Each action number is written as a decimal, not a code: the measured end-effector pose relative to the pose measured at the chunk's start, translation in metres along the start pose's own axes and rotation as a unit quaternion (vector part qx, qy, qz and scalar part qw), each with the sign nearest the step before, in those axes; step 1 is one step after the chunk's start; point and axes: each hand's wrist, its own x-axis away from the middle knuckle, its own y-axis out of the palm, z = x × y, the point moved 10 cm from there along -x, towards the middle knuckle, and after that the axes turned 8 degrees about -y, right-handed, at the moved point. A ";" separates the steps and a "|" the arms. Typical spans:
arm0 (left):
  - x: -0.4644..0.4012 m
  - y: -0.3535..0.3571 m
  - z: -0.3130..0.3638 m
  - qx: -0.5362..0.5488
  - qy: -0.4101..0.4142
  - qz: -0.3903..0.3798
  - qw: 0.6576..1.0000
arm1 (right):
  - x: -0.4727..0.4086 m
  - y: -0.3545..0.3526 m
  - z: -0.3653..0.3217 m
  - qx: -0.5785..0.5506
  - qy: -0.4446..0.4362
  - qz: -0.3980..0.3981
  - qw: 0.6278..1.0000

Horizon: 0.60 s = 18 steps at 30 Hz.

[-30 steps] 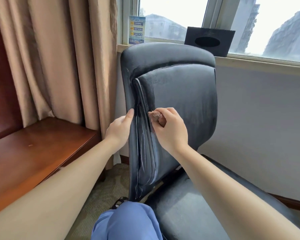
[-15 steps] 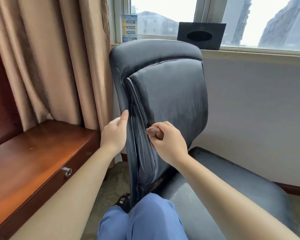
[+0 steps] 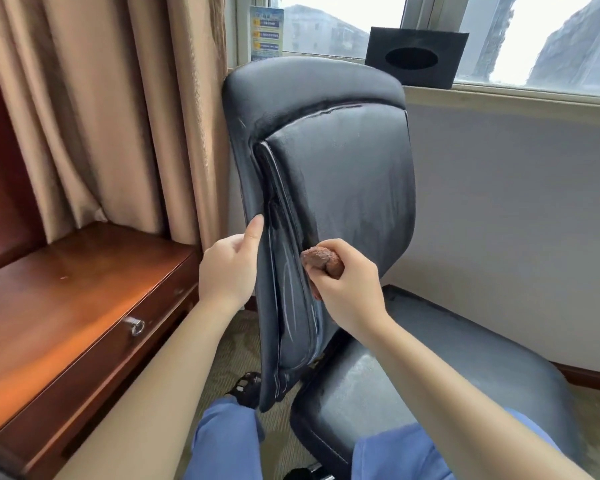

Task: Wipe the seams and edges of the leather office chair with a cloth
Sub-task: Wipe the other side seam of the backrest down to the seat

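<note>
The leather office chair [image 3: 340,188] stands turned side-on, its backrest upright between the two hands and its seat pan low beyond the right wrist. The left hand [image 3: 227,271] grips the backrest's outer side edge, thumb laid straight up along the leather and the other fingers wrapped behind it out of sight. Just across the piped side seam [image 3: 284,216], the right hand [image 3: 343,292] is curled round a wadded reddish-brown cloth [image 3: 321,258], the wad bulging out above the index finger and thumb and pressed against the groove where the padded centre panel meets the side bolster. The cloth looks soft and light, easily squashed, so a tight bunch gripped near the fingertips should let a small nub be pushed into the narrow channel. The leather looks smooth and somewhat slick, with pale scuff lines near the seam, and it probably yields under pressure over its padding; the chair itself is likely heavy but free to swivel or roll, so holding the firm outer edge just opposite the wiping fingers seems the sensible place to steady it. A wooden desk [image 3: 70,306] lies beyond the left forearm.
</note>
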 end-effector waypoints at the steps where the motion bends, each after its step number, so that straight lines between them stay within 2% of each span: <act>1: 0.004 -0.001 0.001 -0.006 0.005 0.008 1.000 | 0.002 -0.001 0.000 -0.018 -0.004 0.016 1.000; 5: 0.020 -0.005 0.002 -0.013 0.016 0.043 0.999 | 0.008 0.000 0.000 -0.047 -0.016 0.037 0.998; 11: 0.024 -0.004 -0.004 0.016 0.008 0.062 0.998 | 0.015 -0.004 -0.003 -0.016 -0.023 0.052 0.998; 18: 0.026 -0.003 -0.010 0.049 0.023 0.057 0.997 | 0.023 -0.008 -0.007 -0.007 -0.040 0.075 0.996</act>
